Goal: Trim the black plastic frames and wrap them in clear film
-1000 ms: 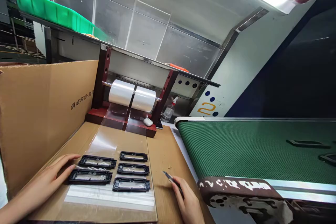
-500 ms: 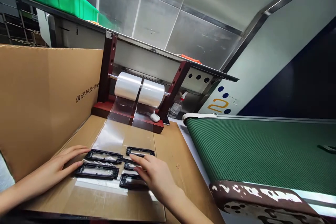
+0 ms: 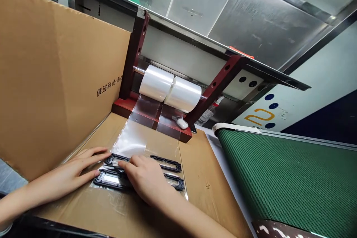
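Two black rectangular plastic frames lie one behind the other on the left, an upper frame (image 3: pixel 115 159) and a lower frame (image 3: pixel 110 179). My left hand (image 3: pixel 80 165) rests at their left ends, fingers stretched and apart. My right hand (image 3: pixel 146 178) is curled over the right ends of this pair and hides part of them; what lies between its fingers is not visible. To its right are another upper frame (image 3: pixel 167 164) and a lower frame (image 3: pixel 175 181), the latter partly covered by the hand. Clear film (image 3: pixel 131 139) runs over the cardboard to the frames.
Two film rolls (image 3: pixel 156 83) sit on a rod in a dark red stand (image 3: pixel 125 108). A white case (image 3: pixel 182 123) rests on the stand's base. A tall cardboard panel (image 3: pixel 61 81) stands left, a green conveyor belt (image 3: pixel 290 171) right. A spray bottle (image 3: pixel 206 114) is behind the stand.
My right hand has moved left from the right-hand frames onto the left-hand pair. My left hand stays at the left ends. The camera view has shifted and come closer.
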Motion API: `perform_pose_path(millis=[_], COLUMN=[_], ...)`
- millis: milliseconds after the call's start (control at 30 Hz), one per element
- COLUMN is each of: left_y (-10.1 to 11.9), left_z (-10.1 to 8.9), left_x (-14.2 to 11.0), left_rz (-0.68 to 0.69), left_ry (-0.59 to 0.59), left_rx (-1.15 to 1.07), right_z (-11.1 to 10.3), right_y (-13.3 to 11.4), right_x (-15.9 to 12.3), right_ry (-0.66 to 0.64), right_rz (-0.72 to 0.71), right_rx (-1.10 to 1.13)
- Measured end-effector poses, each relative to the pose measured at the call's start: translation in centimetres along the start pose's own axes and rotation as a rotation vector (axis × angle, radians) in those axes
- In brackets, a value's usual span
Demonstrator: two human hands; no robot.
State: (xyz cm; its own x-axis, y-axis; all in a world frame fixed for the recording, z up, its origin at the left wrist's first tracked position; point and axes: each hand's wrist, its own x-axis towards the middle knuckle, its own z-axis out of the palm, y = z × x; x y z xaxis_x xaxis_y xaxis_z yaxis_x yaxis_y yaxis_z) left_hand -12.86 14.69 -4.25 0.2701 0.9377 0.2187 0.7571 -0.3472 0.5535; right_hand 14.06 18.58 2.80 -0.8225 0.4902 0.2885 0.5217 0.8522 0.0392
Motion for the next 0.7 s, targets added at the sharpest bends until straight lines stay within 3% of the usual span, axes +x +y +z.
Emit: perform_pose_path(millis=[367, 700], left_y=[0.1, 0.2], left_z=[0.4, 0.1], left_x=[0.2, 0.1], left_rz=[0.004, -0.026], left_ry=[-0.004, -0.071], left_rx=[-0.015, -0.039], right_z=[-0.5, -2.6], right_y=[0.1, 1.1], right_x=[0.2, -1.1], right_ry=[-0.064, -0.183], right_rz=[-0.015, -0.013], right_rx=[0.001, 0.002])
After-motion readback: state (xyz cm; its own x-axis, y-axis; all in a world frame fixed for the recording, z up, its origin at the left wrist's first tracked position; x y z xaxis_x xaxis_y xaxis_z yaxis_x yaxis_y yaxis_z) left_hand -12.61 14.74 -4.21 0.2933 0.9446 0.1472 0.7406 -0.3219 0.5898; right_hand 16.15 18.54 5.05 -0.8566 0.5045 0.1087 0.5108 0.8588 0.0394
